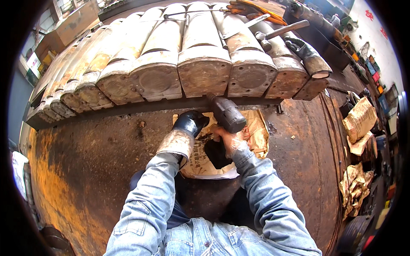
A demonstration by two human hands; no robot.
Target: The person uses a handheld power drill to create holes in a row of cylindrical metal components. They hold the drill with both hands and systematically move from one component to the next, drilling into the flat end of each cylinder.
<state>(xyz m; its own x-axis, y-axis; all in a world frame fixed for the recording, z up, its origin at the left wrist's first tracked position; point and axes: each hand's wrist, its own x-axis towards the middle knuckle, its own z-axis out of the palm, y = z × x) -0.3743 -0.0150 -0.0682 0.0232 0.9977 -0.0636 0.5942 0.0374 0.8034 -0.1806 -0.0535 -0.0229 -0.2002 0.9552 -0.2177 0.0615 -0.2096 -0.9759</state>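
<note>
Right hand grips power tool (tip indistinct).

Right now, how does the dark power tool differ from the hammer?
The power tool is in the right hand, while the hammer lies unheld on the metal cylinders. The power tool has a bulky, dark body; the hammer has a slim, brownish handle and a small head. Both are hand tools.

Red characters on white wall; dark characters on brown paper.
</note>
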